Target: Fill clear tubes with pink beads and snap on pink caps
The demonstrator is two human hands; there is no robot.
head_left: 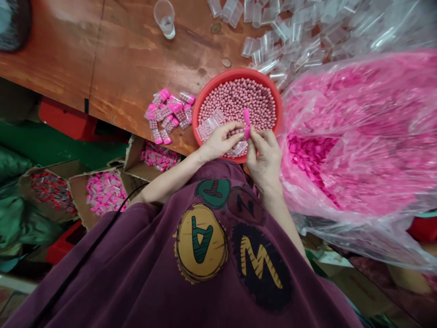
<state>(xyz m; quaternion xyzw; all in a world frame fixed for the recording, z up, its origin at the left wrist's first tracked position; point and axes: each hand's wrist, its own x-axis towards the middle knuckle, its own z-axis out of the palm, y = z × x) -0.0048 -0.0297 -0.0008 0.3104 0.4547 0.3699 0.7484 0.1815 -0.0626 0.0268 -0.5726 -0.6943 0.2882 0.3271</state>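
Left hand: its fingers and thumb [221, 140] grip a bead-filled clear tube [235, 132], lying roughly sideways over the near part of the basin.
Right hand: curled, with fingertips [265, 152] at the pink cap [247, 133] on the tube's end; it appears to pinch it.
Cap: a pink flap [246, 116] stands up from it, so the lid looks open.
Step in hand: probably fitting or closing the cap on the filled tube.
Next move: seems to call for a steady left grip and a firm press by the right, keeping the beads from spilling.
Red basin: on the tabletop [129, 59] under the hands, its rim [235, 73] around loose pink beads [239, 98]; more clear tubes [210, 125] lie on them.
Left of the basin: a cluster of pink-capped tubes [174, 105].
Right: a plastic bag [368, 136] of pink pieces [310, 155].
Beyond: scattered clear tubes without caps [266, 50].
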